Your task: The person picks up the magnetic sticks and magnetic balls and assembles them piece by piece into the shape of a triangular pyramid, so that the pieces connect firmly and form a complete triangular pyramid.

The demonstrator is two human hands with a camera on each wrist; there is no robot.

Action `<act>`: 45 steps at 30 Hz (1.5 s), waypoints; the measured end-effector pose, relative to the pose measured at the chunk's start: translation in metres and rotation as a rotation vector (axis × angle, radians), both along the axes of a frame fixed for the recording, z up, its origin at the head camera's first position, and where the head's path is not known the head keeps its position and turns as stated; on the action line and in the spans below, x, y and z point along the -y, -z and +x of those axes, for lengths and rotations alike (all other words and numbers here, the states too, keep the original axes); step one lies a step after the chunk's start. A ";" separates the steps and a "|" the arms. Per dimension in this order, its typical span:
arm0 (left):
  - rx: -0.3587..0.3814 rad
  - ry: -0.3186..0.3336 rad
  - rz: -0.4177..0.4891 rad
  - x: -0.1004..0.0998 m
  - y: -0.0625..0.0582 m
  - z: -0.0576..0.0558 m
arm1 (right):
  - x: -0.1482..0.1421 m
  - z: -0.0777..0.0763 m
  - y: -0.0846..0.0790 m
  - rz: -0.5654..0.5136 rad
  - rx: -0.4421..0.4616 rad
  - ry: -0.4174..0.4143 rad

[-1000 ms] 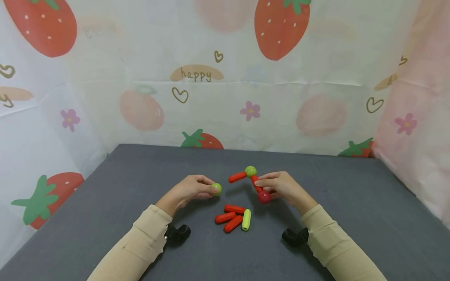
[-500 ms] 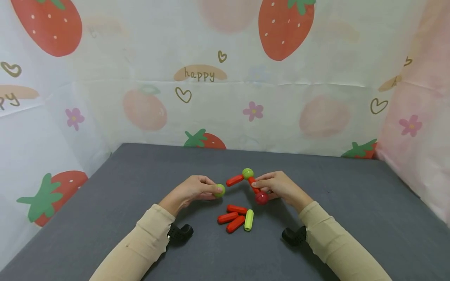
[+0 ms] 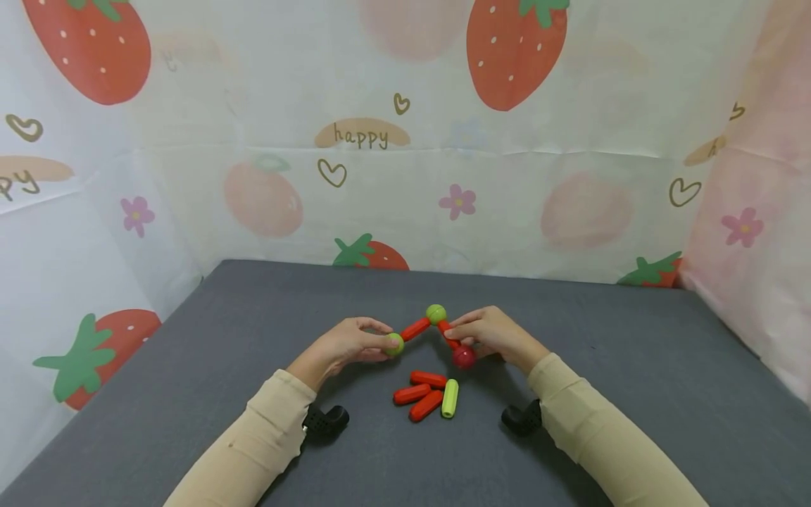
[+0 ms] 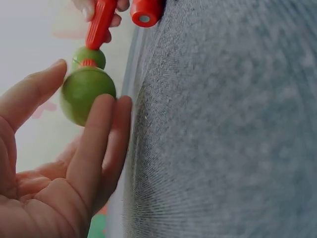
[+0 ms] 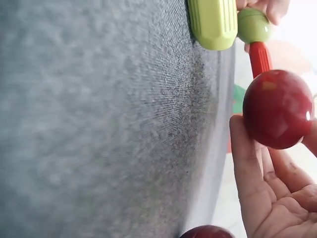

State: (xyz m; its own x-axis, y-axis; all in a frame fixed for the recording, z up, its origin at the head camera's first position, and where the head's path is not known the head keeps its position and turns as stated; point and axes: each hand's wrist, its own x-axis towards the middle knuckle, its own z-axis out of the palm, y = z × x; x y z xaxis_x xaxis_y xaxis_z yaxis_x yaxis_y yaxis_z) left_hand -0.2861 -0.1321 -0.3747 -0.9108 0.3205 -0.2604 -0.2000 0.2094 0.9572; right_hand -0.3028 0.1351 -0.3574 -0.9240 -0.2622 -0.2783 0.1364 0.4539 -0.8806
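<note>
Set a clock on the loose pieces, twelve pointing away from the person. Nearest, on the grey counter [image 3: 405, 465], lie three loose red rods [image 3: 426, 406] and a yellow-green rod [image 3: 450, 398], apparently stiff plastic, ribbed enough to pinch firmly. Between one and two, a glossy red ball [image 3: 464, 357] ends a bent chain; it would likely slip sooner than the ribbed right-hand rod [image 3: 443, 326], which the right grip [image 3: 494, 336] pinches, a sound hold. Towards ten, the left grip [image 3: 345, 346] pinches the left green ball [image 4: 84, 94] between thumb and fingers, at the end of the left-hand rod [image 3: 415, 329]. Farthest, at twelve, the far green ball [image 3: 436, 314] links both held rods. The chain looks light; a pale disc [image 4: 144, 19] in one rod's end hints at magnets, so joints may swivel or part if twisted.

A dark red rounded thing [image 5: 208, 232] is cut off at six in the right wrist view; I cannot place it in the head view. Whether the lower right fingers touch the red ball is unclear. The left ball hides its own joint from the left wrist camera, so firm seating cannot be confirmed.
</note>
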 end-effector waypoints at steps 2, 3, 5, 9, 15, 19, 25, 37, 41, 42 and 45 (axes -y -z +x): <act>0.002 0.012 -0.013 0.001 0.000 0.000 | 0.003 -0.003 0.000 0.023 0.006 0.003; 0.000 0.015 -0.023 0.001 0.001 0.000 | 0.004 -0.005 0.000 0.034 0.010 0.007; -0.014 0.018 -0.056 0.003 0.001 0.001 | 0.007 -0.009 0.000 0.053 0.019 0.025; -0.040 0.014 -0.119 0.005 0.002 0.001 | 0.012 -0.014 0.002 0.073 0.028 0.040; -0.061 -0.005 -0.165 0.007 0.003 0.001 | 0.017 -0.019 0.009 0.098 0.031 0.046; -0.075 -0.016 -0.190 0.007 0.004 0.000 | 0.019 -0.021 0.013 0.094 0.038 0.050; -0.073 -0.019 -0.210 0.007 0.004 -0.002 | 0.020 -0.019 0.013 0.087 0.030 0.037; -0.060 -0.020 -0.195 0.006 0.005 -0.003 | 0.013 0.009 -0.002 -0.015 -0.172 0.096; -0.063 -0.027 -0.198 0.006 0.005 -0.003 | 0.011 0.022 -0.003 -0.037 -0.189 0.067; -0.063 -0.028 -0.199 0.006 0.005 -0.003 | 0.010 0.025 -0.002 -0.037 -0.186 0.046; -0.063 -0.031 -0.207 0.006 0.004 -0.003 | 0.009 0.034 0.000 -0.021 -0.173 -0.014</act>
State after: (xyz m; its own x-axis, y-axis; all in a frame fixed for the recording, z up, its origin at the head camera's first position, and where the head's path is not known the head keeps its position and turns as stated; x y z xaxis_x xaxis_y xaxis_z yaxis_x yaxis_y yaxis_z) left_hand -0.2890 -0.1380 -0.3792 -0.9358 0.2378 -0.2602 -0.1507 0.3974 0.9052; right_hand -0.2692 0.1256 -0.3579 -0.9538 -0.2797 -0.1094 -0.0246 0.4356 -0.8998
